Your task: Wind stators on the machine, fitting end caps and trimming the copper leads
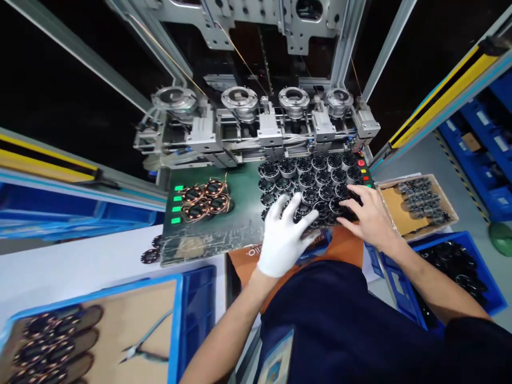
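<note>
A dense block of black-and-silver motor stator cores (308, 179) covers the right part of the green machine table (244, 208). My left hand (282, 237), in a white glove, is at the front of this block with its fingers spread. Bare and open, my right hand (370, 216) has its fingertips at the block's right side; whether they press on the cores I cannot tell. Neither hand visibly grips a core. On the table's left part sits a small group of stators wound with copper wire (206, 200).
Behind the table stands a winding machine with several round metal heads (240, 101). Left front is a blue-rimmed tray (178, 320) with wound stators and pliers (140, 346). At right are a carton of cores (424, 200) and a blue bin of black parts (494, 288).
</note>
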Tool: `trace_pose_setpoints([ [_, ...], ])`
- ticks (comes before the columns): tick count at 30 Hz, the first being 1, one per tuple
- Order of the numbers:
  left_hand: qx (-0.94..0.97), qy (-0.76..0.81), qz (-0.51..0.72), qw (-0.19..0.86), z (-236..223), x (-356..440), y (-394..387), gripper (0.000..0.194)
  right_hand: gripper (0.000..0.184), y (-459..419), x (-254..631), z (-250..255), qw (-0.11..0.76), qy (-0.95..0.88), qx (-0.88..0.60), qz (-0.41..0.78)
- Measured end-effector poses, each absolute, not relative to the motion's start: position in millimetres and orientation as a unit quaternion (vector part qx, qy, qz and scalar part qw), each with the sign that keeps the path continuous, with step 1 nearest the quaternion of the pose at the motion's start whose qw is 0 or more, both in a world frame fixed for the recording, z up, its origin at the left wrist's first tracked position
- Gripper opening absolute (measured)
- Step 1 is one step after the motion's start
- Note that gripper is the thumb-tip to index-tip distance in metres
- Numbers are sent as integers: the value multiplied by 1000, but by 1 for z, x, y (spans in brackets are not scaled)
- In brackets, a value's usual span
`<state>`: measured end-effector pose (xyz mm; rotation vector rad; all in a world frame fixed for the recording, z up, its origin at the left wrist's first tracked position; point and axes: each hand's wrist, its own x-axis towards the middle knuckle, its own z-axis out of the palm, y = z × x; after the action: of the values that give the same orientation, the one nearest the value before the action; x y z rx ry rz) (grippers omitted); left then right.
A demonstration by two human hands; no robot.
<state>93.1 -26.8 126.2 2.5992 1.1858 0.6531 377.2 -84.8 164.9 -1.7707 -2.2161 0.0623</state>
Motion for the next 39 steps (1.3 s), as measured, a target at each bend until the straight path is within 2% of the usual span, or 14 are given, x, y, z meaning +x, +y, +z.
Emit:
trace_pose_setpoints([
  [2,901,381,180,102,125,118,-15,35,24,-75,381,159,115,-784,-609,15],
  [5,918,354,151,95,129,132,-6,18,12,-67,382,153,101,-804,-586,23],
  [9,885,383,212,158,143,111,-14,6,11,-68,387,173,129,-818,-560,37],
  [11,829,429,280,223,158,89,-15,11,13,-61,387,197,178,-820,-540,72],
  [13,762,492,333,258,182,63,-3,31,23,-40,379,224,228,-814,-524,108],
  [16,717,571,346,201,224,27,45,73,58,18,354,256,273,-809,-507,117],
  [18,719,600,322,142,249,9,88,82,60,68,332,267,296,-815,-487,106],
  [20,716,622,300,106,264,-2,132,75,56,118,310,269,313,-813,-480,100],
  [23,705,632,300,112,263,-12,186,65,57,176,285,259,317,-797,-504,99],
  [26,693,636,303,152,241,-18,218,65,52,208,272,243,263,-780,-555,119],
  [29,703,614,307,188,218,-26,232,65,47,218,272,234,218,-781,-570,134],
  [33,687,557,416,210,200,-40,240,76,56,215,279,243,272,-778,-552,130],
  [36,684,474,500,239,202,-48,243,84,66,212,284,252,288,-786,-534,115],
  [39,718,431,486,249,217,-53,238,76,65,212,289,255,291,-807,-508,83],
])
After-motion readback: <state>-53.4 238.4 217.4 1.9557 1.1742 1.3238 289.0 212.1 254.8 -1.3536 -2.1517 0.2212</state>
